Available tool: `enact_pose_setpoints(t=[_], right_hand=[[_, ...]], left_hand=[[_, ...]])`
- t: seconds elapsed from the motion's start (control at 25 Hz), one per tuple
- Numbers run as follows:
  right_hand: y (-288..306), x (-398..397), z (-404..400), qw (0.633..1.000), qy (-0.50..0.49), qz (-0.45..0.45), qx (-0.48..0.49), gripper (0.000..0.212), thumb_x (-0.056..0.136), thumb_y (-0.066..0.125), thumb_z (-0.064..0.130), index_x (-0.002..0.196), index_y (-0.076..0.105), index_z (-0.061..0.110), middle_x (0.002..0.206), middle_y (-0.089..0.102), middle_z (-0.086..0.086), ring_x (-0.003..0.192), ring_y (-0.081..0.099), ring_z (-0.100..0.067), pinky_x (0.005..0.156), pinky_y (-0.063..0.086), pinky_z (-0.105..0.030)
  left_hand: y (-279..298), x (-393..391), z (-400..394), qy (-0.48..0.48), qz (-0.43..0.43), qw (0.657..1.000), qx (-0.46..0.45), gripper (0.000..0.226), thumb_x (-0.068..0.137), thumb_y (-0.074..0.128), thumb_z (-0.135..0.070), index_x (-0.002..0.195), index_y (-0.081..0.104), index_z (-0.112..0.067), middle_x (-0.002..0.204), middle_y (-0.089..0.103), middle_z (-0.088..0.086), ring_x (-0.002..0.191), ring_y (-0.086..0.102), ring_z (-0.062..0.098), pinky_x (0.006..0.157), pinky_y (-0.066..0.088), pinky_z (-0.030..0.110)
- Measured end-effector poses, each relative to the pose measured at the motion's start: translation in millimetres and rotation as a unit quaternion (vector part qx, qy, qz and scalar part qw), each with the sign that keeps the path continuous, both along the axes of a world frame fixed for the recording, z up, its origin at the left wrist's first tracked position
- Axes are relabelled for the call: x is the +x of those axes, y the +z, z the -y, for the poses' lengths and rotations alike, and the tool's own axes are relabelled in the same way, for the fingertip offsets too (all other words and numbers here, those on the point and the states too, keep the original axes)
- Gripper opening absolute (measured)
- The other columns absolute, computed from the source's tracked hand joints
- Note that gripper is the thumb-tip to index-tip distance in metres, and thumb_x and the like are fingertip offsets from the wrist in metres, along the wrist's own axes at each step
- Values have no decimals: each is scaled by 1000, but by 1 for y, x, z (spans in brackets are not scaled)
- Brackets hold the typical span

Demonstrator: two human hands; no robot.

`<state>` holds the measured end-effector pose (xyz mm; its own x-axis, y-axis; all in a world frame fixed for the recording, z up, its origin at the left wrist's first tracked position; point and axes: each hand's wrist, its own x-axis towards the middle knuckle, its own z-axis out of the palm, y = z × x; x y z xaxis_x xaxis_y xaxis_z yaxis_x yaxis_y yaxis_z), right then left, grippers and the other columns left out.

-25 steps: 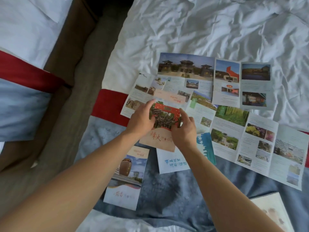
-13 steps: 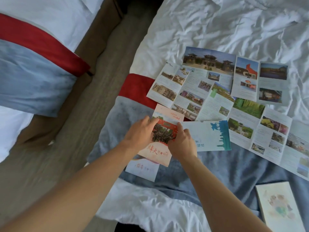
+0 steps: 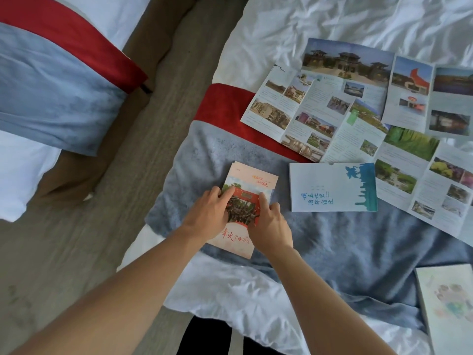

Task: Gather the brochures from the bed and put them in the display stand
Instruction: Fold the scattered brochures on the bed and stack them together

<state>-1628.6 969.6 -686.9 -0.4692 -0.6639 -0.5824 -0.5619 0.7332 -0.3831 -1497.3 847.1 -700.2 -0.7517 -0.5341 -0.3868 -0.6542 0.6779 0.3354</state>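
Gripping red-lettered brochures (image 3: 245, 201), both hands (image 3: 210, 213).

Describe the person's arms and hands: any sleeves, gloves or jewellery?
Both forearms are bare to the frame edge: no sleeves show. The left hand and right hand wear no gloves, and no rings, watch or bracelet are visible.

A small stack of folded brochures (image 3: 247, 201), peach-coloured with a red gate photo on the top cover and red brush lettering near its lower end, lies flat and slightly tilted, pinned directly under the fingers of both hands. Just right of the fingertips lies a white folded brochure (image 3: 332, 187) with blue lettering and a teal skyline. Beyond the fingertips, further up and right, several unfolded brochures (image 3: 358, 108) overlap, spread open and showing landscape and building photos.
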Motion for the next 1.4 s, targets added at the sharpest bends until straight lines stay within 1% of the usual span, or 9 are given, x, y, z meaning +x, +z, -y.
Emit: enact_pose_setpoints(t=[0.08, 0.16, 0.28, 0.6, 0.8, 0.88, 1.08, 1.24, 1.4], right_hand=[[0, -1, 0, 1000, 17, -21, -4, 69, 92, 57, 23, 150, 21, 26, 120, 44, -10, 100, 57, -32, 77, 53, -44], [0, -2, 0, 994, 66, -88, -1, 62, 91, 57, 22, 146, 28, 24, 121, 45, -9, 105, 55, -31, 83, 50, -44], [-1, -2, -4, 984, 101, -143, 10, 58, 90, 56, 21, 144, 34, 23, 130, 44, -9, 113, 51, -30, 91, 46, -45], [0, -6, -6, 989, 93, -113, 17, 54, 92, 53, 20, 143, 38, 25, 131, 45, -8, 116, 50, -29, 97, 44, -44], [16, -31, 3, 993, 70, -93, 8, 45, 92, 56, 21, 135, 43, 22, 128, 47, -5, 112, 51, -26, 94, 44, -40], [27, -51, 10, 993, 60, -100, 2, 45, 93, 55, 22, 137, 43, 20, 130, 47, -5, 114, 50, -26, 96, 43, -40], [55, -126, 22, 993, 20, -113, 1, 56, 97, 52, 29, 149, 35, 21, 147, 40, -5, 130, 43, -27, 104, 38, -40], [62, -184, 24, 993, -5, -119, 8, 60, 97, 51, 31, 152, 31, 23, 149, 41, -3, 133, 42, -26, 106, 38, -40], [47, -224, 27, 995, -5, -102, 4, 61, 98, 51, 36, 154, 28, 27, 154, 38, 3, 138, 37, -23, 109, 37, -38]], left_hand=[[-3, 0, -1, -1, 10, 1000, -7, 69, 88, 61, -15, 150, 32, -21, 129, 43, 11, 104, 54, 29, 77, 53, 39], [-7, -2, -2, -11, 17, 1000, -15, 70, 88, 63, -17, 151, 32, -21, 151, 31, 13, 116, 51, 31, 84, 55, 42], [-11, -6, -2, -31, 28, 999, -19, 69, 90, 64, -19, 152, 34, -23, 162, 15, 14, 129, 44, 33, 93, 52, 42], [-4, -11, -1, -31, 45, 998, -11, 62, 88, 65, -18, 146, 43, -21, 156, 25, 15, 127, 47, 33, 96, 50, 44], [16, -41, 16, -13, -15, 999, -27, 43, 88, 61, -18, 130, 54, -14, 141, 42, 6, 112, 53, 28, 89, 50, 44], [25, -66, 30, 11, -34, 999, -29, 39, 90, 60, -20, 128, 56, -12, 136, 47, 4, 112, 53, 27, 87, 50, 42], [44, -138, 74, 85, -57, 995, 3, 45, 92, 62, -26, 134, 53, -11, 133, 54, 7, 121, 51, 29, 97, 46, 44], [46, -185, 110, 126, -12, 992, 18, 49, 91, 61, -30, 135, 49, -13, 139, 49, 9, 122, 48, 32, 96, 44, 42], [31, -217, 142, 186, 25, 980, 64, 60, 90, 62, -32, 144, 42, -14, 143, 46, 11, 128, 44, 37, 103, 42, 48]])
